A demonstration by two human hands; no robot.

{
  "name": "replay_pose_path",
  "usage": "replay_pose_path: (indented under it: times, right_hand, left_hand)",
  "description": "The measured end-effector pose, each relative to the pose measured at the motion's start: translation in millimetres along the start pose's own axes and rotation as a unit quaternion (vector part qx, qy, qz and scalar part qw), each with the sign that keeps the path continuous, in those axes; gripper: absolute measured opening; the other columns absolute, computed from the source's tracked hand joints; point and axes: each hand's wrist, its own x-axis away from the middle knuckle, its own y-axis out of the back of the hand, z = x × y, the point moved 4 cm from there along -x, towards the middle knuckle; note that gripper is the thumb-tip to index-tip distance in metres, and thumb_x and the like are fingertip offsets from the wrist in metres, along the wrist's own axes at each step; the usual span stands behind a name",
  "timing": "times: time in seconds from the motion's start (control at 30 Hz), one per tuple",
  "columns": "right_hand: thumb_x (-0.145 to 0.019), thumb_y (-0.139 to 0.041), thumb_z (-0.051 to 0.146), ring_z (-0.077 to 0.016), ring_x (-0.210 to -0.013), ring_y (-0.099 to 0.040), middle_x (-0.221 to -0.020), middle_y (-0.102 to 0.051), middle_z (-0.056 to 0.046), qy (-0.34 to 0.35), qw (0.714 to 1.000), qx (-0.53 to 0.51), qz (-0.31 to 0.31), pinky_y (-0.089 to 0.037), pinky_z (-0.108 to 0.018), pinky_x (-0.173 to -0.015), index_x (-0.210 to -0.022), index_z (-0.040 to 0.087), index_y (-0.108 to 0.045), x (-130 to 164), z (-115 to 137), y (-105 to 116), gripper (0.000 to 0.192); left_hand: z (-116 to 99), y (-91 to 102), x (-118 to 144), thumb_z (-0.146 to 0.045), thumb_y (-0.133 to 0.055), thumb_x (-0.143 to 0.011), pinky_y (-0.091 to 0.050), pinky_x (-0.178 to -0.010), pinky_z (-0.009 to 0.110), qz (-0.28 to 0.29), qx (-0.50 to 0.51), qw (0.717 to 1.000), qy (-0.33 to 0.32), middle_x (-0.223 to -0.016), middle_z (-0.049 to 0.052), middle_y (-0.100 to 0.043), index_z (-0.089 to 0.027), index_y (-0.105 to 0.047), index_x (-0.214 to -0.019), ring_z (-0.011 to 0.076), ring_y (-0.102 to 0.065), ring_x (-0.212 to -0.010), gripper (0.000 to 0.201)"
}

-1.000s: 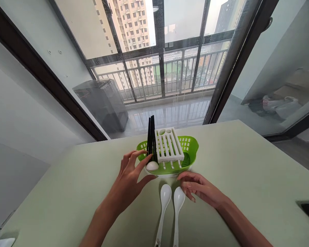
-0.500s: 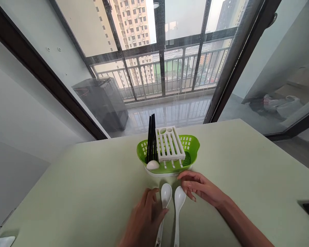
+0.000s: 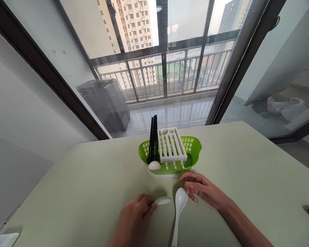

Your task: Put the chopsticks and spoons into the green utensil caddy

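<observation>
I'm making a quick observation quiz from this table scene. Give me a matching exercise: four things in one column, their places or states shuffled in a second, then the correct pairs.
1. black chopsticks
2. white slotted rack
3. spoon on the table
4. blurred spoon

A. in the left hand
B. lying beside the right hand
C. standing upright in the green basket
D. tilted across the basket

Pairs: 1-C, 2-D, 3-B, 4-A

I'm seeing the rack point(image 3: 172, 148) sitting in the basket point(image 3: 194, 151) on the worktop point(image 3: 247, 178), chopsticks point(image 3: 152, 139) standing at its left, a spoon point(image 3: 179, 209) lying before it.
</observation>
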Motion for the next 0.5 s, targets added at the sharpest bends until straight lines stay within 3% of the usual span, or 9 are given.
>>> replay_pose_path:
  times: [0.1, 0.2, 0.37, 0.5]
  right_hand:
    - [-0.093, -0.068, 0.034, -0.0082, -0.058, -0.053, -0.077, -0.060, 0.000, -0.004, 1.000, 0.000, -0.001, -0.042, -0.022, -0.051, -0.113, 0.017, -0.067, 0, -2, 2, 0.026]
    - [-0.092, -0.069, 0.034, -0.0081, -0.057, -0.052, -0.077, -0.060, 0.000, -0.007, 1.000, -0.001, 0.000, -0.042, -0.022, -0.050, -0.112, 0.017, -0.067, -1, -2, 2, 0.026]
    - [-0.091, -0.069, 0.033, -0.0074, -0.056, -0.051, -0.075, -0.059, 0.001, -0.005, 1.000, -0.006, -0.006, -0.040, -0.021, -0.049, -0.112, 0.018, -0.067, -2, -1, 2, 0.026]
    - [-0.092, -0.068, 0.032, -0.0073, -0.055, -0.051, -0.074, -0.059, 0.001, -0.001, 1.000, -0.003, -0.005, -0.041, -0.021, -0.050, -0.112, 0.017, -0.067, -2, -1, 2, 0.024]
  left_hand:
    - [16, 30.0, 12, -0.043, -0.052, -0.095, -0.050, -0.065, 0.023, -0.105, 0.045, 0.993, -0.007, -0.084, -0.002, -0.074, -0.029, -0.070, -0.100, 0.0144, -0.067, -0.066, 0.024]
    - [18, 65.6, 27, -0.048, -0.055, -0.094, -0.052, -0.061, 0.021, -0.208, 0.074, 0.975, -0.021, -0.079, -0.004, -0.075, -0.031, -0.070, -0.106, 0.0146, -0.071, -0.067, 0.026]
    - [-4, 120.6, 44, -0.043, -0.057, -0.092, -0.053, -0.056, 0.019, -0.363, 0.055, 0.930, -0.011, -0.094, -0.004, -0.078, -0.032, -0.071, -0.108, 0.0141, -0.074, -0.073, 0.023]
    - [-24, 147.1, 41, -0.035, -0.061, -0.091, -0.058, -0.065, 0.024, -0.467, 0.058, 0.881, -0.045, -0.088, -0.002, -0.078, -0.029, -0.072, -0.101, 0.0175, -0.075, -0.079, 0.016]
